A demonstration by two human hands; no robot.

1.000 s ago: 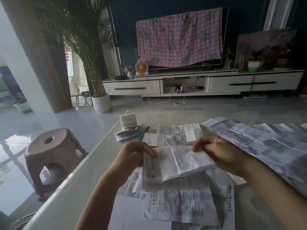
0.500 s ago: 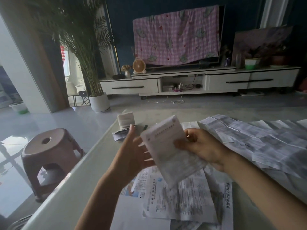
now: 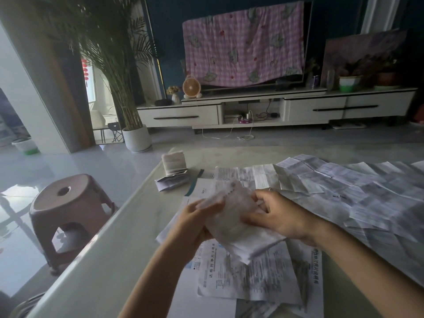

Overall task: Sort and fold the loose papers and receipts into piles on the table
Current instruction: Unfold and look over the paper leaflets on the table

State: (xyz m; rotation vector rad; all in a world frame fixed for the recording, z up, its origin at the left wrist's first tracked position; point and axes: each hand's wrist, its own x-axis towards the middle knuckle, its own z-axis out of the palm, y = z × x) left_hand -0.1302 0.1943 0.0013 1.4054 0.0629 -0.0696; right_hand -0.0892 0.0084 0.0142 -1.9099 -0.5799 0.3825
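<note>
head view: left hand (image 3: 195, 222) and right hand (image 3: 278, 216) pinch opposite edges of a blurred folded white printed paper (image 3: 231, 216) between them, above the flat printed sheets (image 3: 250, 278).

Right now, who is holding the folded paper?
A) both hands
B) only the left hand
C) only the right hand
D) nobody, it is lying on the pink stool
A: the left hand and the right hand both grip the folded paper, one at each side.
</note>
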